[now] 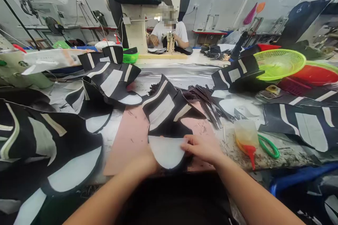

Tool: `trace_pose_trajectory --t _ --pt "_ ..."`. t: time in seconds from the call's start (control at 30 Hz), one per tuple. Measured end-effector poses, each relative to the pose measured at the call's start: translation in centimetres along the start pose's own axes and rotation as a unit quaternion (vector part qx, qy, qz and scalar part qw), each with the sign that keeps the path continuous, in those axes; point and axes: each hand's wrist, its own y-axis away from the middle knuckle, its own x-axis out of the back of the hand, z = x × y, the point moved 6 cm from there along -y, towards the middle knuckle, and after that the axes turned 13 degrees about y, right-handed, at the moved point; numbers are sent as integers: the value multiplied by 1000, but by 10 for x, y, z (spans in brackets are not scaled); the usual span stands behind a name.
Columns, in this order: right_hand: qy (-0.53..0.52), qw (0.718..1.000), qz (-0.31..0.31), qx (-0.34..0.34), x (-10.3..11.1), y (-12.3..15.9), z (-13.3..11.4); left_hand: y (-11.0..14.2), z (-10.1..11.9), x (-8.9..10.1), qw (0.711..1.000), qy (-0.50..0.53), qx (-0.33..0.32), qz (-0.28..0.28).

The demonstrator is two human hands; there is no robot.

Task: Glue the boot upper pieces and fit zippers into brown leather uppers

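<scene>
Worktable [293, 153] — pink board [124, 140], dark strips [205, 101], squeeze bottle [245, 133]

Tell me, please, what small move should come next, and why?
Perhaps the right hand should press gently along the edge of the white patch: it touches the upper right corner, the left hand is at the other side, and the patch covers one end of the black piece. Whether it is fully stuck, I cannot tell.

Black upper [169, 128] matt, leather-like, white toe patch [167, 152] smooth, dull, pink board [123, 147] matt, scuffed, squeeze bottle [245, 133] cloudy plastic, basket [283, 61] perforated plastic, sewing machine [137, 38] smooth, painted-looking, tabletop [185, 68] silvery, glossy
</scene>
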Motion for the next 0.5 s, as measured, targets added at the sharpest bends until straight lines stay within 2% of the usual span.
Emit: trace_pose_trajectory --t 0.1,0.2,0.27,0.5 --pt "126 991 34 1 12 5 5 12 -7 11 997 36 40 -48" --pt "203 978 54 2 21 12 4 16 -17 21 994 21 102 17" --pt "236 970 63 0 22 15 2 15 -18 20 994 -9 100 53" --pt "298 951 82 -8 18 16 1 8 -15 14 992 -70 86 64"
